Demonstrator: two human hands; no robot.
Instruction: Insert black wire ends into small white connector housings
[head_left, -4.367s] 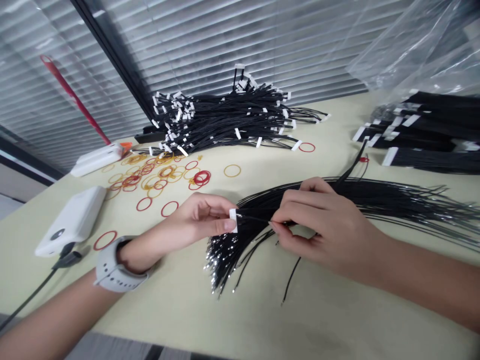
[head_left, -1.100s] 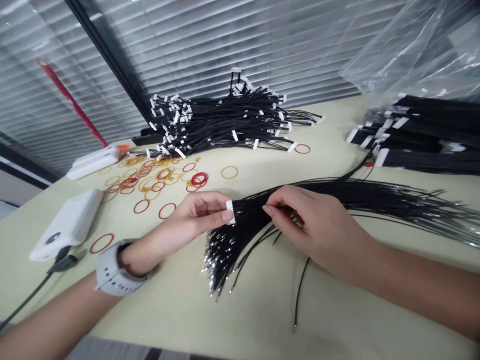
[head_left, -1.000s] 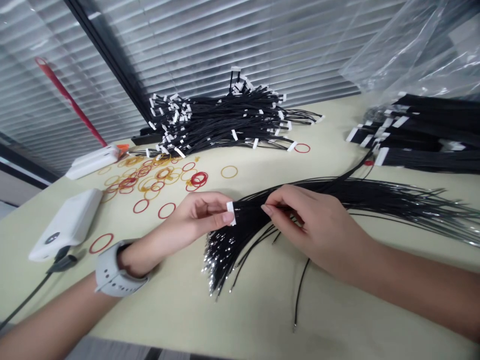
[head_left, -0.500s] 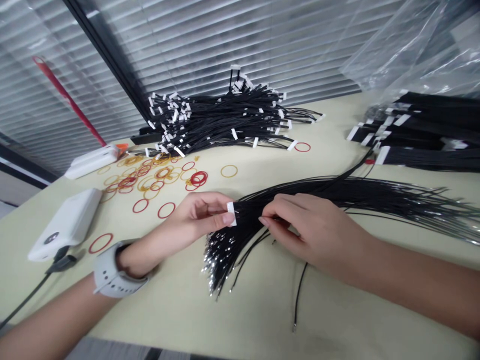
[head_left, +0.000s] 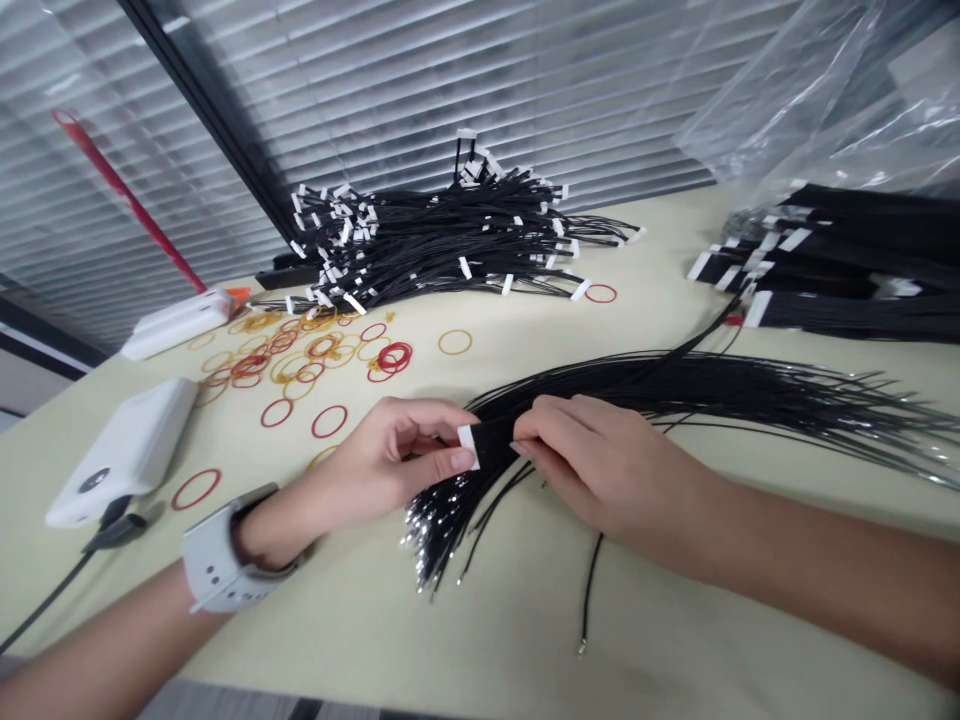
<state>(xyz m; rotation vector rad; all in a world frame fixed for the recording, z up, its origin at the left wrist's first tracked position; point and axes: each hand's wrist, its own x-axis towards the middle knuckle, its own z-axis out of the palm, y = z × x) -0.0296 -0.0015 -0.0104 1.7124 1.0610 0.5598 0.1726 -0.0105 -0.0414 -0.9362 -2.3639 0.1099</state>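
Observation:
A small white connector is pinched between the thumb and fingers of my left hand. My right hand is closed in a pinch just to the connector's right, on black wire; its fingertips partly hide the grip. Between the two hands runs a short black stretch of wire. Beneath them lies a thick bundle of loose black wires, its shiny metal-tipped ends fanned out below my left hand. One wire hangs from under my right hand toward the table's front.
Behind is a heap of black cables with white connectors. More black cables lie right, near a clear plastic bag. Red and yellow rubber bands are scattered left, beside a white power bank with a cord. Window blinds stand behind.
My left hand and the white connector have shifted slightly down, and the connector is turned a little. My right hand stays pinched close beside it. The view has moved slightly.

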